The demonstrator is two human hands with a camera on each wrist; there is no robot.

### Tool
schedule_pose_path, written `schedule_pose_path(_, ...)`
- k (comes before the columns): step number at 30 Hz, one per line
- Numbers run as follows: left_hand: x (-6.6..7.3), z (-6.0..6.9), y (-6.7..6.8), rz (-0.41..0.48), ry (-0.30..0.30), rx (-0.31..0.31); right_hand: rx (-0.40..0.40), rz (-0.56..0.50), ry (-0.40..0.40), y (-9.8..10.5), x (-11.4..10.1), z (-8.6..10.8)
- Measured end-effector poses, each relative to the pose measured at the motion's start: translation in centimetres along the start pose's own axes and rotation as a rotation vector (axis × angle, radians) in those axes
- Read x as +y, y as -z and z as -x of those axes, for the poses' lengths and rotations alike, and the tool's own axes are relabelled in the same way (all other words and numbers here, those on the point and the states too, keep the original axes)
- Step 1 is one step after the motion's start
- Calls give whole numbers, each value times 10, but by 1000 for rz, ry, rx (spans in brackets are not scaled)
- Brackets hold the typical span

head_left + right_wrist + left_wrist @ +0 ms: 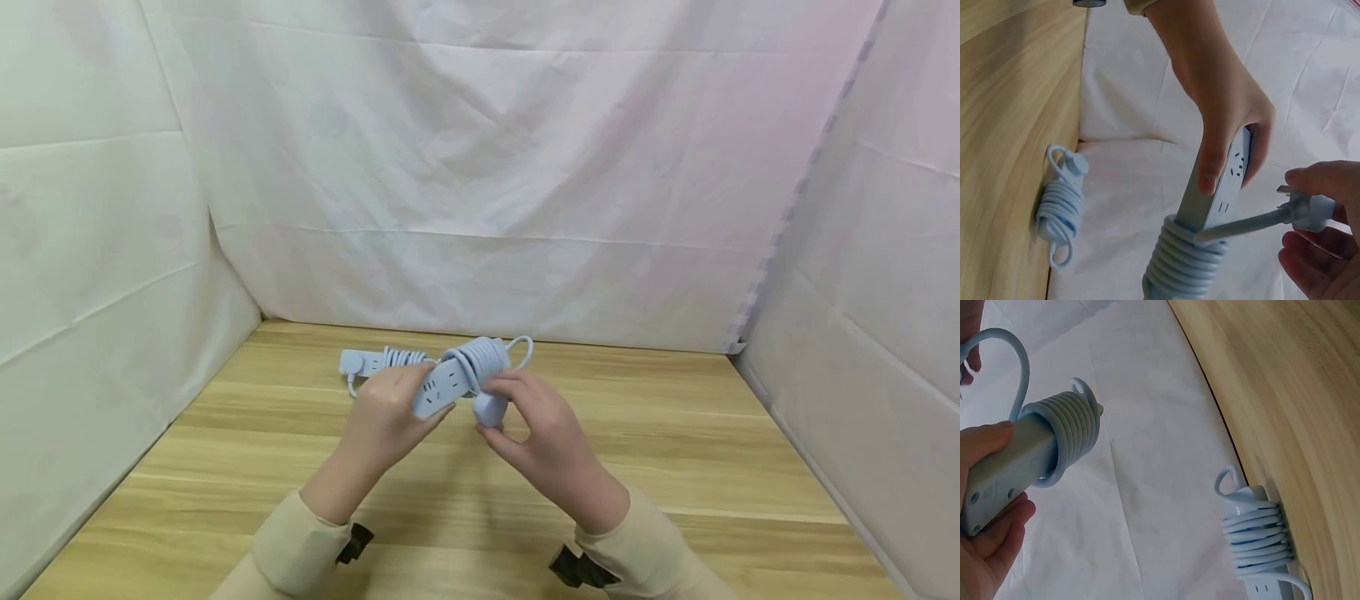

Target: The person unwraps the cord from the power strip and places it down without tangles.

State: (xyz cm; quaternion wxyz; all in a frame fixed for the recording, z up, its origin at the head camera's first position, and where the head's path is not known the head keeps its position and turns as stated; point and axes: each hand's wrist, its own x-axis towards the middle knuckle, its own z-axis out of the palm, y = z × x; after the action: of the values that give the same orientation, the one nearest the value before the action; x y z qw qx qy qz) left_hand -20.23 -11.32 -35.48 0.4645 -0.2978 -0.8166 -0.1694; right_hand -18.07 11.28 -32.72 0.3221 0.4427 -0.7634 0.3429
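Centrally, two forearms in pale sleeves (300, 542) reach forward and converge above a wood-grain table (637, 433). The left hand (382, 408) grips the bare end of a white power strip (441, 390), thumb along one side and fingers along the other. The right hand (546, 427) pinches the plug (491, 408) of this strip between thumb and fingers, just beside the body; its metal pins are exposed, clear of the sockets. The strip is held tilted above the tabletop, its coiled end raised toward the right. Two power strips are present in all, each with one plug and one cord. The held strip's cord (483, 358) is wound in close turns around its far half, with a loop standing out beyond. The second strip (1264, 589) rests near the table's rear edge, beyond the left hand, likewise wrapped by its cord (405, 358); its plug (1077, 164) sits at one end, though whether the pins are inserted cannot be told. White cloth (480, 167) hangs behind.
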Motion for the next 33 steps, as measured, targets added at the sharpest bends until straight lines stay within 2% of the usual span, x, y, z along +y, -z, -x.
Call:
schedule_pose_path(5, -7, 7, 4, -12, 68, -7, 16, 49, -16, 5, 8, 9)
schedule_pose_path(9, -11, 10, 9, -9, 98, -2, -1, 88, -73, 9, 16, 16)
schedule_pose_path(21, -12, 6, 19, 25, 121, 70, -142, 97, -336, 12, 28, 29)
schedule_pose_path(27, -8, 2, 22, 45, 110, 95, -187, 147, -368, 10, 31, 31)
schedule_pose_path(30, -7, 2, 23, 49, 102, 105, -211, 127, -403, 9, 28, 27)
schedule_pose_path(33, -6, 4, 25, 38, 103, 88, -239, 79, -470, 5, 20, 20)
